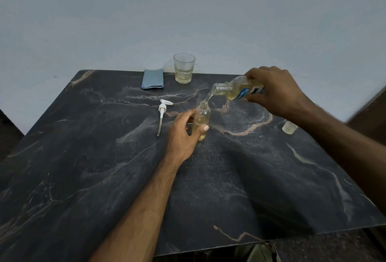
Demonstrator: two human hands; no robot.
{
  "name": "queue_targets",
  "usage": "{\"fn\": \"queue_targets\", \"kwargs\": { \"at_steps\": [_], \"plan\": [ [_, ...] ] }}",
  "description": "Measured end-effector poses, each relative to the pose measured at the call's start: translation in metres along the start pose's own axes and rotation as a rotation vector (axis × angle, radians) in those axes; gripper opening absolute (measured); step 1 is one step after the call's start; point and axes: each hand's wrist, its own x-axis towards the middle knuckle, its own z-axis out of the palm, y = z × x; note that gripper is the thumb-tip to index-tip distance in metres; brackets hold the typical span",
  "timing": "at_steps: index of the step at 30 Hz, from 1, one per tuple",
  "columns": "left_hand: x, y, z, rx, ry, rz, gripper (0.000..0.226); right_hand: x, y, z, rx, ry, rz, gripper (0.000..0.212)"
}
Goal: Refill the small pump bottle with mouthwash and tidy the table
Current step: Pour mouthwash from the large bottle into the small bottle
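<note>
Mouthwash bottle [238,89] in right hand [275,90] lies near-horizontal, mouth pointing left.

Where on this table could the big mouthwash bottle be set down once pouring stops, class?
The near half of the table, in front of the small bottle, is bare apart from the forearms. The left side, beyond the pump head and below the blue cloth, is bare too. It is crowded around both hands, and the cap takes the right edge.

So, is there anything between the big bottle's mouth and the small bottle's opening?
Nothing visible: the mouthwash bottle pours straight into the small bottle. The left hand grips it lower down.
</note>
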Motion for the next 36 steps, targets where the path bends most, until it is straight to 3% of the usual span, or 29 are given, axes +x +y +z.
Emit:
{"fn": "queue_targets", "kwargs": {
  "at_steps": [13, 18, 22, 29, 32, 36],
  "plan": [
    [0.000, 0.001, -0.001, 0.016, -0.004, 0.010, 0.040, 0.001, 0.003, 0.010, 0.015, 0.008, -0.003, 0.043],
    [0.000, 0.000, -0.001, 0.025, -0.009, 0.010, 0.043, -0.005, 0.002, 0.028, 0.140, -0.016, 0.043, 0.041],
    [0.000, 0.000, -0.001, 0.032, -0.007, -0.001, 0.047, -0.010, 0.005, 0.046, 0.336, -0.050, 0.136, 0.039],
    [0.000, 0.001, -0.002, 0.014, -0.010, -0.017, 0.049, -0.025, 0.029, 0.069, 0.925, 0.007, 0.426, 0.038],
    [0.000, 0.001, -0.002, 0.018, -0.006, -0.022, 0.052, -0.034, 0.039, 0.080, 1.121, 0.082, 0.518, 0.056],
    [0.000, 0.001, -0.001, 0.020, 0.001, -0.029, 0.054, -0.043, 0.047, 0.092, 1.238, 0.113, 0.557, 0.059]
  ]
}}
